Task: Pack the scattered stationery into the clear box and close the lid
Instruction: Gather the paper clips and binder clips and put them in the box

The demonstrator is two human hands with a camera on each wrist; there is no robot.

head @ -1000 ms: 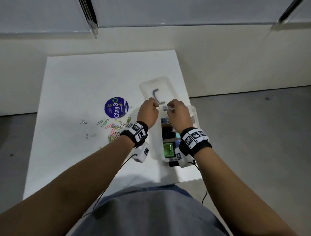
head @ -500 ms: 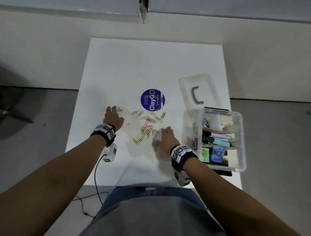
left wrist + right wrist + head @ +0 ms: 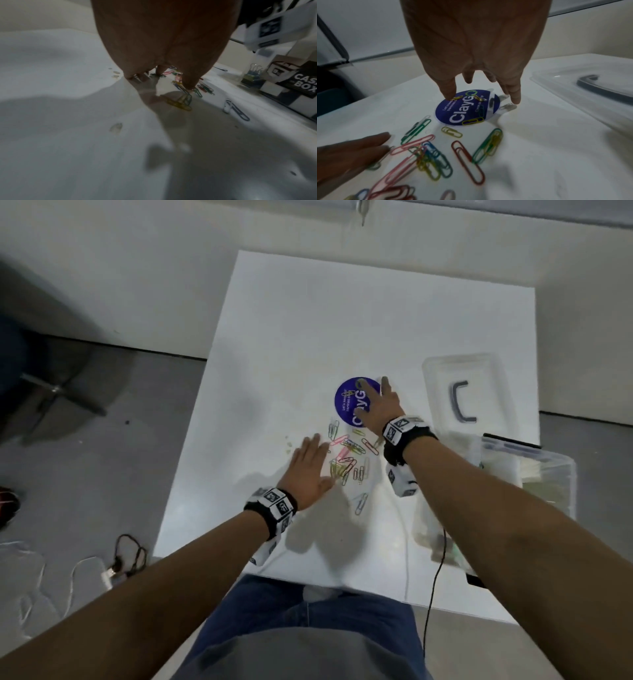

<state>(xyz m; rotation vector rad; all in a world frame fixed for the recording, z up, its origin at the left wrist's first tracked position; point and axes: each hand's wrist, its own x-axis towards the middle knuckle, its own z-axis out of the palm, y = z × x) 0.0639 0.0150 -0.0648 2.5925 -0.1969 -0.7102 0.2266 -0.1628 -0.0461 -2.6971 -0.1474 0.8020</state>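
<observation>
Paper clips [image 3: 346, 455], loose on desk [image 3: 274, 337] left of clear box [image 3: 561, 474]: my flat, empty left hand [image 3: 310, 465] and right hand [image 3: 375, 405] should sweep inward, gathering one pile.

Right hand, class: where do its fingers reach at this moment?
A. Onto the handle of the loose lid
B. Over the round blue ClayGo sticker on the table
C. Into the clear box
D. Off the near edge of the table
B: the right hand is spread with straight fingers over the blue sticker, while the lid lies untouched beside it and the clear box sits further to the right.
</observation>
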